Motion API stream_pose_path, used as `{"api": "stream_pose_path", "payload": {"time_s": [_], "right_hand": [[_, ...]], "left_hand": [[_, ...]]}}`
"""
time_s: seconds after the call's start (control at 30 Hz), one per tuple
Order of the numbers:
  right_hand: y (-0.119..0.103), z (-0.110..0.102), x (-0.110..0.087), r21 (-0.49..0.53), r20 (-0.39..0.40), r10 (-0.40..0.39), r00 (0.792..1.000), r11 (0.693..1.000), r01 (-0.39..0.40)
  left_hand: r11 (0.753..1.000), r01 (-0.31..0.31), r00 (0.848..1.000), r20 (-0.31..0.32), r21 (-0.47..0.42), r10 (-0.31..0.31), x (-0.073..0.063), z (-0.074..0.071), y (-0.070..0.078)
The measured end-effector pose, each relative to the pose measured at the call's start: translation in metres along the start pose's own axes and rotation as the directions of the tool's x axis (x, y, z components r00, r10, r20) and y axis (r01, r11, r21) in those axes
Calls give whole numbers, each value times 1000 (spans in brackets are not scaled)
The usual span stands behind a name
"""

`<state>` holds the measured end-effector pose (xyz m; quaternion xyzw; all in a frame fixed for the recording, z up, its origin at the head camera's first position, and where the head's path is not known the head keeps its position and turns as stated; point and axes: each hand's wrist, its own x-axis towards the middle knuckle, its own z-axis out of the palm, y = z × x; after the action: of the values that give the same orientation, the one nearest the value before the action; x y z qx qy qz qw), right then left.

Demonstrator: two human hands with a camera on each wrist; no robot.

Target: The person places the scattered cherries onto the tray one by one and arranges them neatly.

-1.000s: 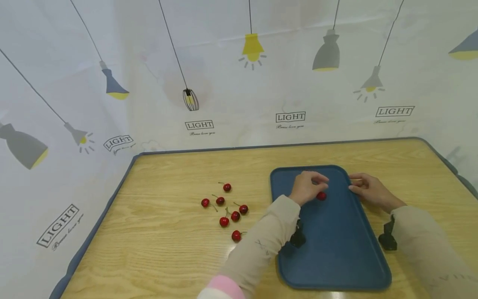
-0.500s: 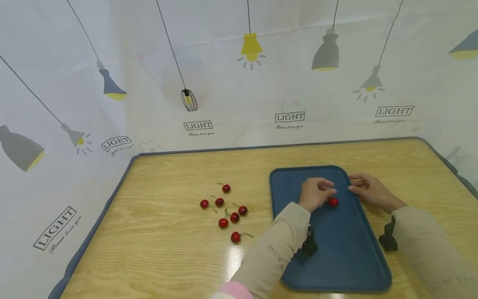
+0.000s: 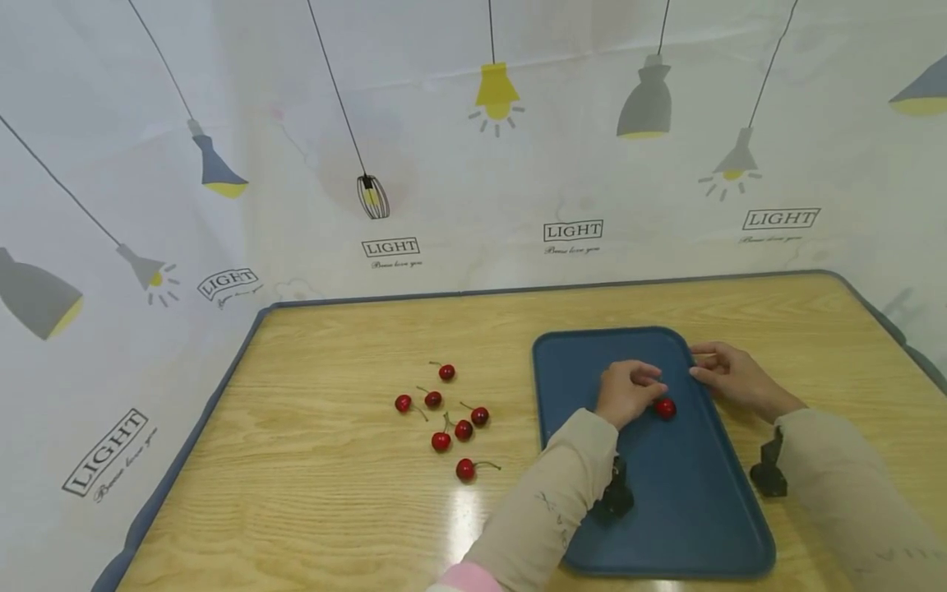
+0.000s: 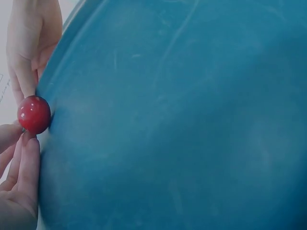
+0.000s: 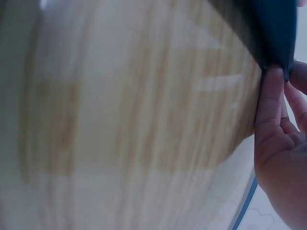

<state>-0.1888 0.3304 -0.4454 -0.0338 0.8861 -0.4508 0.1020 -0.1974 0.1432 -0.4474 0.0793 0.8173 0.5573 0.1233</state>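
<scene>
Over the blue tray (image 3: 666, 493), my left hand (image 3: 625, 396) pinches a red cherry (image 3: 665, 409) between thumb and fingertips, apparently by its stem. The left wrist view has the glossy cherry (image 4: 34, 115) just beyond those fingertips; whether it touches the tray surface I cannot tell. On the tray's right side, my right hand (image 3: 743, 382) grips the rim. The right wrist view shows the thumb and fingers of that hand (image 5: 278, 143) on either side of the tray edge (image 5: 278, 33).
Several cherries with stems, one of them nearest the front (image 3: 465, 469), lie scattered on the wooden table (image 3: 318, 477) left of the tray. A white sheet printed with lamps (image 3: 444, 148) hangs behind the table and along its sides.
My left hand has carried the cherry a little to the right and nearer to me over the tray. The right hand stays at the rim.
</scene>
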Motion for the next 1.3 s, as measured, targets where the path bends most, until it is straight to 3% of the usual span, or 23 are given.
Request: {"api": "stream_pose_path", "payload": {"time_s": [0.33,0.63,1.1,1.3], "right_hand": [[-1,-1,-2,14,12,-39,999,999,39],[0,-1,-3,18,7,-45,999,999,45],[-2,0,-3,19,0,-35,999,999,35],[-1,-1,-3,17,1,-28,1000,999,28]], "left_hand": [[999,29,1000,-9,-31,-30,-2,1,0],[1000,3,1000,-27,5,-3,-4,3,2],[1000,-1,1000,-17,-18,0,-1,3,-2],[998,-66,998,0,-2,66,3,-5,-2]]}}
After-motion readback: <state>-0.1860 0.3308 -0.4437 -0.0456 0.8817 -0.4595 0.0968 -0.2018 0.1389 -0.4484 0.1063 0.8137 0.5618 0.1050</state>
